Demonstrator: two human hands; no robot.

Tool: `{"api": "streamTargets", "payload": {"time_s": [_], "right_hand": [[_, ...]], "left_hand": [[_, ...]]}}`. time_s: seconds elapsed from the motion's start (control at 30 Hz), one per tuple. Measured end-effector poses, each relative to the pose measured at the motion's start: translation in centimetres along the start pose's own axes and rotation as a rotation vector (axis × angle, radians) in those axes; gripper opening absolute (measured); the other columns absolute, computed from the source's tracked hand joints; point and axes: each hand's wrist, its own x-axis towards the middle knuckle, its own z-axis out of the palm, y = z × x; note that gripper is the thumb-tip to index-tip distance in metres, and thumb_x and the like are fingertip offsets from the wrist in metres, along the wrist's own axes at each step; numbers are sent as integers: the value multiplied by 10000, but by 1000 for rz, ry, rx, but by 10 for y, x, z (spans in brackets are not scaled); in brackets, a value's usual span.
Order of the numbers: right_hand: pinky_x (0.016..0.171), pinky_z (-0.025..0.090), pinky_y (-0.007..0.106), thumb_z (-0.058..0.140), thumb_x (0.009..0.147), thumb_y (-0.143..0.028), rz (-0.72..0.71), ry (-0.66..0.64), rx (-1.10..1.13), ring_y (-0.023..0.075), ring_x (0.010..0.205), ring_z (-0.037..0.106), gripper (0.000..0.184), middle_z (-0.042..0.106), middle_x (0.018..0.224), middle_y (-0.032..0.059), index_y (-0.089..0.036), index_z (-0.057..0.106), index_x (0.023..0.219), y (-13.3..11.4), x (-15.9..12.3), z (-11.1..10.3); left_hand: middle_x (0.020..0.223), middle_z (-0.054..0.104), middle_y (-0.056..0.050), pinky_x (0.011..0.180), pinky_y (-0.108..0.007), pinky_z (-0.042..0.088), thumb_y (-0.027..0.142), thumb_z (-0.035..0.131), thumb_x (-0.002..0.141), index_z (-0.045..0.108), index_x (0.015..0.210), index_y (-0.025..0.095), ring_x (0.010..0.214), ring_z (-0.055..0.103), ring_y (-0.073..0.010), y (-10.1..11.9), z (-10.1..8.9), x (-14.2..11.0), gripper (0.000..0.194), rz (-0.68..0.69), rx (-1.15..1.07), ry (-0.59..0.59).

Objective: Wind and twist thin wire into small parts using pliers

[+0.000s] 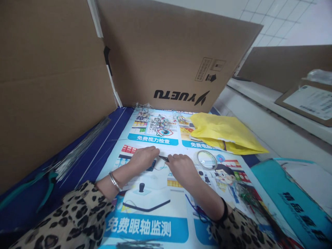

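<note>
Near the middle of the printed sheet, my left hand point(144, 159) is closed in a pinch, with a silver bracelet on its wrist. Its fingertips seem to hold a thin wire point(155, 170), which curves below them; the gripped end is hidden. My right hand point(183, 169) is wrapped around a slim, dark, pointed tool point(163, 158), whose tip points at the left fingertips. Whether the tool is pliers or tweezers I cannot tell, as its handle is inside the hand. Right of the right hand lies a clear roll of tape point(206, 159).
Cardboard panels point(166, 48) stand behind and left. A bundle of straight wires point(80, 148) lies beside teal-handled pliers point(49, 180). Tangled wire pieces point(158, 122) lie at the back, near a yellow bag point(223, 131). A teal package point(293, 193) is at right.
</note>
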Motion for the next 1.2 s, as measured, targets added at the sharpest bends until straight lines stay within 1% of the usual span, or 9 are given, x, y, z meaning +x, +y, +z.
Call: {"api": "streamTargets", "payload": {"time_s": [0.23, 0.47, 0.73, 0.9, 1.07, 1.2], "right_hand": [[629, 355, 301, 422, 898, -347, 9, -11, -8, 212, 765, 587, 223, 625, 804, 83, -167, 554, 902, 0, 1, 3], [627, 359, 303, 427, 893, -364, 17, 14, -2, 216, 753, 587, 231, 624, 794, 81, -164, 541, 919, -1, 3, 10], [617, 345, 312, 398, 905, -354, -8, 32, -21, 225, 763, 573, 234, 617, 821, 84, -162, 529, 935, 0, 4, 13], [618, 337, 304, 389, 909, -347, -12, 22, -16, 218, 753, 568, 236, 620, 824, 85, -159, 528, 940, 1, 3, 13], [636, 329, 300, 360, 917, -356, -8, 15, -18, 215, 751, 567, 267, 620, 807, 101, -150, 529, 938, 1, 4, 13], [635, 329, 298, 364, 914, -363, -6, 9, -8, 214, 755, 570, 259, 618, 799, 90, -163, 529, 923, 1, 5, 12]], "left_hand": [[826, 576, -10, 515, -267, 288, 211, 363, 876, 507, 848, 223, 740, 558, -170, 0, 0, 1, 147, -36, -34, -11], [845, 584, -4, 514, -266, 277, 266, 349, 892, 510, 871, 233, 724, 570, -167, -2, 5, 3, 166, -60, -37, 3], [875, 599, -1, 536, -264, 305, 256, 350, 896, 522, 888, 227, 804, 579, -166, -2, 5, 3, 175, -56, -52, 0], [890, 602, -4, 539, -258, 321, 249, 360, 895, 529, 897, 226, 795, 576, -162, -2, 4, 4, 171, -69, -68, -12], [874, 599, -9, 556, -261, 334, 231, 355, 892, 527, 875, 217, 802, 578, -168, -3, 5, 4, 172, -47, -91, 11], [895, 603, -8, 583, -258, 353, 223, 348, 891, 533, 885, 221, 806, 576, -163, -4, 4, 1, 185, -57, -142, 15]]}}
